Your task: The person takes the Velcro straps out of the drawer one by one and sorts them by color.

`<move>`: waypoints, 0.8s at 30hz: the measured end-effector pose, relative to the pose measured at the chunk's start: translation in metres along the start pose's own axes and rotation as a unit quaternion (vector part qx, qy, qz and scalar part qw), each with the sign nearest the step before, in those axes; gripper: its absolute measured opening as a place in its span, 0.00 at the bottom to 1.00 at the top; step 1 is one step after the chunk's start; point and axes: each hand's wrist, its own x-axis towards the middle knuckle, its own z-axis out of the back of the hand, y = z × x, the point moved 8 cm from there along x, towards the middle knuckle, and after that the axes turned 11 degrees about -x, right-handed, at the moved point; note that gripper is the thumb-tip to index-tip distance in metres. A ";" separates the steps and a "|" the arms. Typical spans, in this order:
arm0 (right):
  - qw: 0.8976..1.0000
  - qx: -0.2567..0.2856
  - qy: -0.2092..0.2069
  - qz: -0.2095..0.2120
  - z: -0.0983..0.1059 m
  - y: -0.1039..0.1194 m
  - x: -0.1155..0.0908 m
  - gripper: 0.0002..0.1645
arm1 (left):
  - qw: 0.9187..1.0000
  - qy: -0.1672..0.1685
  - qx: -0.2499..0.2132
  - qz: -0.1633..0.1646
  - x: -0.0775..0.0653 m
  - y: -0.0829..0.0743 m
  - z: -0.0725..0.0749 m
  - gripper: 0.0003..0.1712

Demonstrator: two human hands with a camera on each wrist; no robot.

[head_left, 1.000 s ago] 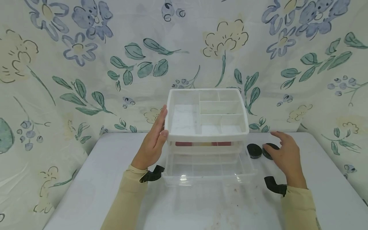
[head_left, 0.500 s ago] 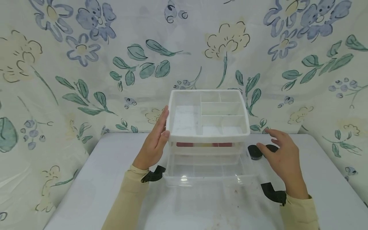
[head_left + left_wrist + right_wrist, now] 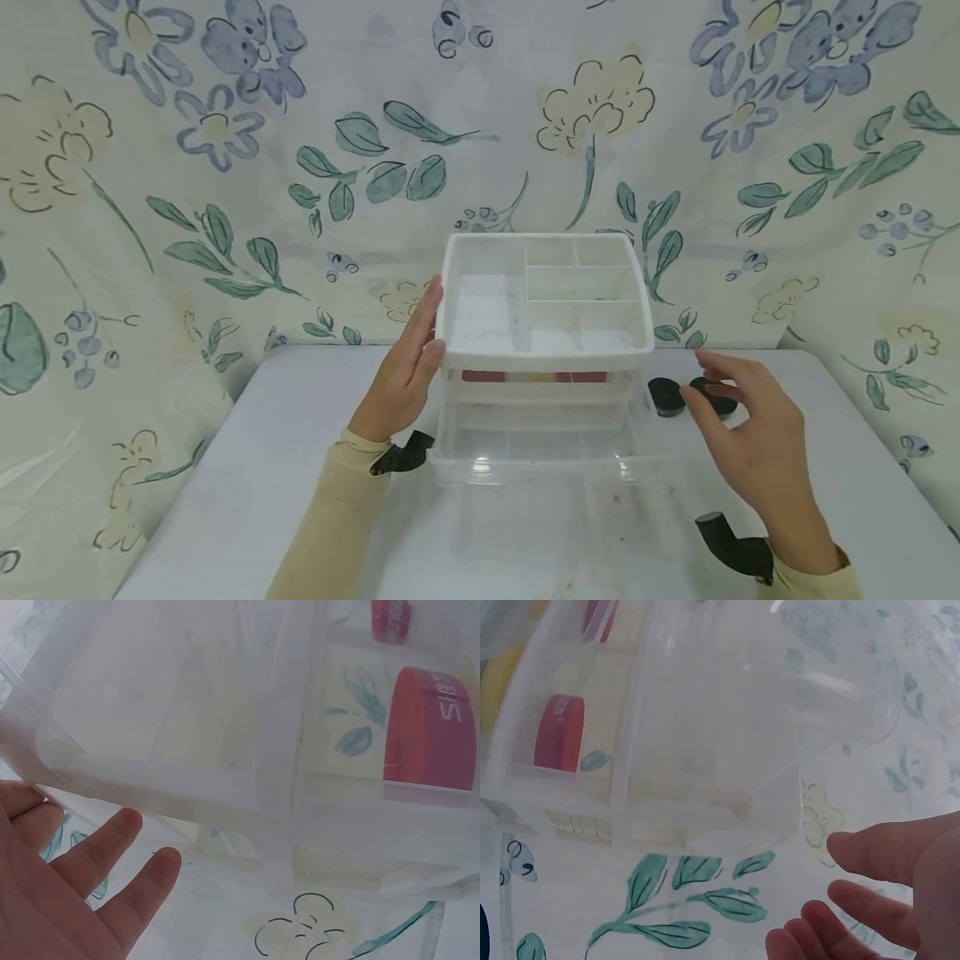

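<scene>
A white plastic drawer organizer (image 3: 487,363) with a divided top tray stands in mid-table in the head view. Its clear bottom drawer (image 3: 547,468) is pulled out toward the front. My left hand (image 3: 397,387) rests along the organizer's left side with straight fingers. Right of the organizer lie two black round discs (image 3: 666,397), side by side. My right hand (image 3: 761,450) is over the right-hand disc (image 3: 722,406), fingers loosely bent and thumb apart, partly hiding it. Its fingers hold nothing in the right wrist view.
Inside the closed drawer above, a red roll (image 3: 431,735) with white lettering shows through the plastic; a yellow one (image 3: 501,686) is beside it. Behind the white table (image 3: 247,467) hangs a flowered cloth (image 3: 480,108). Small brown specks mark the table's front.
My right hand has reached a little left toward the left-hand disc, then drawn back right and toward the front. The left hand and organizer stay in place.
</scene>
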 end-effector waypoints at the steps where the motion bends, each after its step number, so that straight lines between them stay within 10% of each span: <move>1: 1.000 0.002 -0.003 0.003 0.002 0.002 -0.002 0.29 | 1.000 0.000 0.000 0.001 0.000 0.000 0.000 0.35; 24: 0.999 -0.038 0.007 -0.011 0.007 0.033 -0.058 0.21 | 1.000 -0.001 0.000 -0.006 0.000 0.002 -0.001 0.35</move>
